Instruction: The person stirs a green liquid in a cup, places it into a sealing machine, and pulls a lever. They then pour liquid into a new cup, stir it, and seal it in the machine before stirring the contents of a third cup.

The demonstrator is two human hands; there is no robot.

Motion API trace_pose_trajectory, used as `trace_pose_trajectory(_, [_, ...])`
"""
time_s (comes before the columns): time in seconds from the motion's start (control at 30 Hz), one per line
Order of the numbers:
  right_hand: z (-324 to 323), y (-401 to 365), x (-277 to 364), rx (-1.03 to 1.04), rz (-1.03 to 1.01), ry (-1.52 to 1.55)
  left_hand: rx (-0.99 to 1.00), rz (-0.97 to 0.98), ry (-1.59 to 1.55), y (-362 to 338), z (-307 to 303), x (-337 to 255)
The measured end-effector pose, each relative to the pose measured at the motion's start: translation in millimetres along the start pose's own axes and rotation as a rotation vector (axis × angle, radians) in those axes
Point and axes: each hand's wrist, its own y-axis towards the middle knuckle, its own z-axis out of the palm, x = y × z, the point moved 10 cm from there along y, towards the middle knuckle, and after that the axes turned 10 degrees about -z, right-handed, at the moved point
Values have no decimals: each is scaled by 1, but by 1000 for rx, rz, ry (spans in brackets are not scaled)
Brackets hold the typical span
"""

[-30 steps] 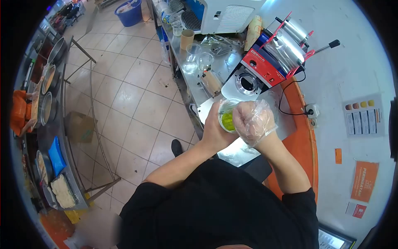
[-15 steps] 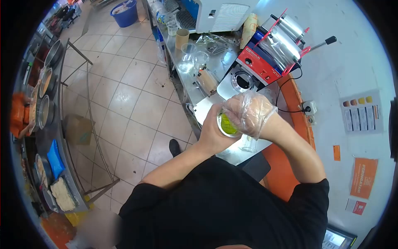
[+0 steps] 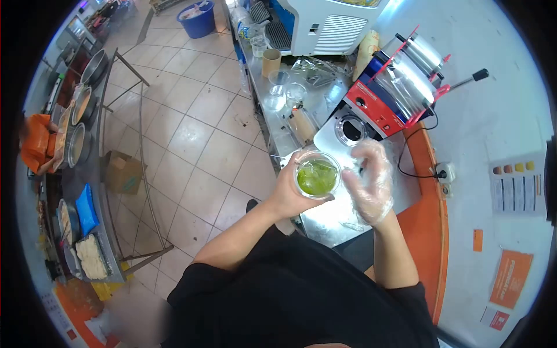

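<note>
My left hand (image 3: pixel 286 190) is wrapped round a clear plastic cup (image 3: pixel 317 176) and holds it upright above the steel counter (image 3: pixel 331 223). Pale, clear lumps that look like ice and something green show inside the cup. To the right of its rim, my right hand (image 3: pixel 371 182) wears a thin clear plastic glove. Its fingers are apart and curved, with nothing visible between them. Just beyond both hands stands a red cup sealing machine (image 3: pixel 371 107) with a round cup opening (image 3: pixel 351 130) and a roll of film on top.
On the counter further back are clear plastic cups (image 3: pixel 278 81), a brown cardboard tube (image 3: pixel 271 62) and a white machine (image 3: pixel 336 32). A side table on the left carries metal pans (image 3: pixel 78 145) and a blue packet (image 3: pixel 87 210). Beneath it is a cardboard box (image 3: pixel 123 173).
My right hand has come away from the cup's mouth, moving to the right, and its fingers have spread. My left hand still holds the cup, whose contents now show. The view has shifted slightly.
</note>
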Motion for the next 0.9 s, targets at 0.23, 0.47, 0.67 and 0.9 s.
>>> trace_pose_trajectory(0.23, [117,-30,-64,249,270,553,530,5,58,58,-28,-4])
trace_pose_trajectory(0.47, [191,31,-126,65,359,374,765,122,560,153,-83,-12])
trace_pose_trajectory(0.67, [190,69,-135,-274,427,409,202,-582,58,242,-230,173])
trace_pose_trajectory(0.9, [172,19,-189,-463,591,55,-179,-253,623,289,-228,245])
